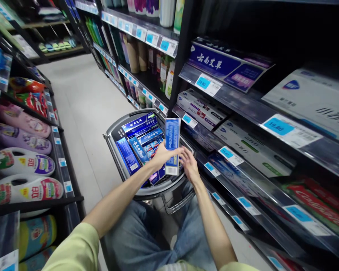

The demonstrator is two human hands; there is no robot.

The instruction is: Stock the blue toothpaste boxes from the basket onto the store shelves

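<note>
A blue and white toothpaste box point(172, 145) stands upright over a grey shopping basket point(121, 128). My left hand point(161, 155) grips its lower part from the left. My right hand point(188, 162) touches its lower right side with curled fingers. The basket holds several more blue toothpaste boxes point(139, 137) lying at angles. It rests in front of my knees in blue jeans point(135, 233).
Shelves on the right carry boxed toothpaste point(200, 107) with blue price tags point(279, 127). Further along stand bottles point(135, 54). The left shelves hold slippers point(22, 162) and packets. A pale tiled aisle point(79, 98) runs ahead.
</note>
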